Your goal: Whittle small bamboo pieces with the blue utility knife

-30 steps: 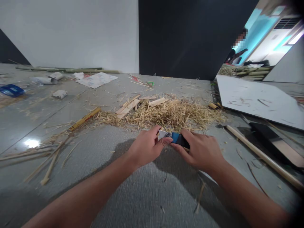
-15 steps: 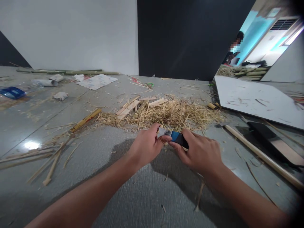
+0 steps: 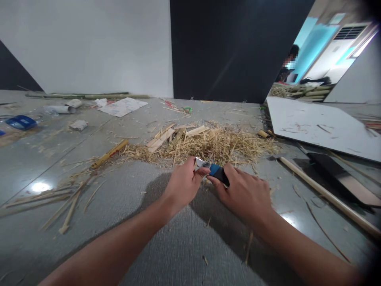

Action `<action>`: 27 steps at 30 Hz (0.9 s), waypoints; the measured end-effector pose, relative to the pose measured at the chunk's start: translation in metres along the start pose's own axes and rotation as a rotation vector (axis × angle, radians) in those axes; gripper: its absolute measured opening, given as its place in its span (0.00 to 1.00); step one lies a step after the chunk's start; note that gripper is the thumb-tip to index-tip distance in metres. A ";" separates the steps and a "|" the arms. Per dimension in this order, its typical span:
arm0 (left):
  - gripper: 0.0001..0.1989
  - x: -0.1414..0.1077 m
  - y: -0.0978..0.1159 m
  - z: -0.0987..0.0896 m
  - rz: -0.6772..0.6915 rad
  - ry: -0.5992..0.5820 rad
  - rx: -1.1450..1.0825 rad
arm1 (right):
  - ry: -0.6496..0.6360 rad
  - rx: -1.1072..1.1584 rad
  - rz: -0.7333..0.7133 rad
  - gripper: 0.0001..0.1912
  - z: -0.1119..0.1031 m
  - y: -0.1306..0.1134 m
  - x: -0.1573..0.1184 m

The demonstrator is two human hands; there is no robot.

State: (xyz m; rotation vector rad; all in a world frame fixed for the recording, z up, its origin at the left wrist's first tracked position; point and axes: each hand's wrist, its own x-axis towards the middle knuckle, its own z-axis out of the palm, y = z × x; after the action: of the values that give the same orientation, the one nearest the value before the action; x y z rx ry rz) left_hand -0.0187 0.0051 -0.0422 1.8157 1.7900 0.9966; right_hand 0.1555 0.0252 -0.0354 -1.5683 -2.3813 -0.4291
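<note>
My right hand [image 3: 245, 190] is wrapped round the black and blue handle of a utility knife [image 3: 216, 171], whose bright metal blade points left. Close against the blade, my left hand [image 3: 184, 178] is closed, its thumb lying at the blade's base. Whatever its fingers pinch behind the blade is hidden. Both hands are above the floor, just in front of a heap of straw-coloured shavings [image 3: 229, 143]. Flat pale strips of split wood or bamboo [image 3: 162, 139] rest on the heap's left part.
A yellow tube-like stick [image 3: 110, 154] and thin sticks [image 3: 70, 212] lie left. To the right are a long pole [image 3: 321, 190], a black flat object [image 3: 333, 174] and a white board [image 3: 312, 123]. Paper [image 3: 123, 106] and a blue plastic item [image 3: 21, 122] lie farther back. A person [image 3: 287, 69] is beyond the panels.
The knife and both hands have shifted slightly left, and the blade has tilted and catches more light. My hold on the handle is unchanged. The view has turned slightly.
</note>
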 end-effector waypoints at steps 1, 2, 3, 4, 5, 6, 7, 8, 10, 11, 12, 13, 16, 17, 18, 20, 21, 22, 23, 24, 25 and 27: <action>0.20 0.001 0.000 -0.001 -0.001 0.020 -0.016 | -0.026 -0.008 0.043 0.25 0.000 0.002 0.003; 0.20 0.002 -0.001 -0.002 -0.003 0.042 -0.032 | -0.052 -0.017 0.091 0.26 -0.001 0.005 0.006; 0.20 0.004 -0.003 -0.003 -0.008 0.063 -0.045 | -0.075 -0.024 0.138 0.26 -0.001 0.009 0.009; 0.20 0.007 -0.005 -0.005 -0.015 0.078 -0.054 | -0.092 -0.025 0.176 0.27 -0.001 0.013 0.012; 0.20 0.009 -0.009 -0.007 -0.023 0.086 -0.061 | -0.102 -0.021 0.198 0.27 -0.001 0.016 0.015; 0.21 0.012 -0.012 -0.008 -0.032 0.091 -0.072 | -0.105 -0.015 0.206 0.27 -0.001 0.018 0.017; 0.21 0.014 -0.016 -0.009 -0.037 0.091 -0.091 | -0.105 -0.009 0.201 0.27 -0.001 0.020 0.018; 0.22 0.016 -0.019 -0.010 -0.040 0.088 -0.121 | -0.104 -0.005 0.186 0.27 0.000 0.021 0.018; 0.22 0.018 -0.023 -0.010 -0.049 0.059 -0.235 | -0.100 0.000 0.138 0.28 0.002 0.019 0.016; 0.21 0.019 -0.024 -0.009 -0.064 0.033 -0.325 | -0.103 0.004 0.115 0.28 0.003 0.018 0.015; 0.20 0.018 -0.023 -0.009 -0.089 -0.003 -0.435 | -0.111 0.010 0.098 0.29 0.004 0.017 0.014; 0.19 0.017 -0.022 -0.008 -0.120 -0.050 -0.558 | -0.122 0.019 0.088 0.29 0.006 0.016 0.013; 0.16 0.014 -0.016 -0.007 -0.212 -0.191 -0.893 | -0.145 0.048 0.081 0.30 0.008 0.015 0.011; 0.16 0.012 -0.014 -0.007 -0.228 -0.221 -0.968 | -0.144 0.056 0.076 0.30 0.008 0.015 0.011; 0.16 0.011 -0.012 -0.007 -0.239 -0.242 -1.024 | -0.140 0.063 0.071 0.30 0.008 0.015 0.011; 0.16 0.010 -0.011 -0.007 -0.244 -0.266 -1.107 | -0.132 0.072 0.060 0.29 0.008 0.015 0.011; 0.16 0.009 -0.011 -0.007 -0.242 -0.280 -1.142 | -0.128 0.073 0.057 0.29 0.008 0.015 0.010; 0.16 0.009 -0.011 -0.007 -0.238 -0.292 -1.172 | -0.123 0.073 0.057 0.28 0.008 0.014 0.010; 0.17 0.008 -0.011 -0.007 -0.233 -0.302 -1.197 | -0.120 0.073 0.055 0.28 0.008 0.014 0.010; 0.17 0.008 -0.011 -0.007 -0.231 -0.309 -1.215 | -0.116 0.075 0.053 0.28 0.008 0.014 0.010; 0.18 0.007 -0.012 -0.007 -0.231 -0.317 -1.230 | -0.113 0.079 0.051 0.27 0.008 0.014 0.010; 0.19 0.007 -0.012 -0.007 -0.238 -0.336 -1.253 | -0.111 0.089 0.046 0.28 0.008 0.014 0.009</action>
State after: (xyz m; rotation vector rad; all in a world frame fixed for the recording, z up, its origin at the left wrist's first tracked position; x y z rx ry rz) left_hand -0.0324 0.0117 -0.0449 0.8580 0.7632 1.1943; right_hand 0.1642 0.0415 -0.0383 -1.6432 -2.4033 -0.2288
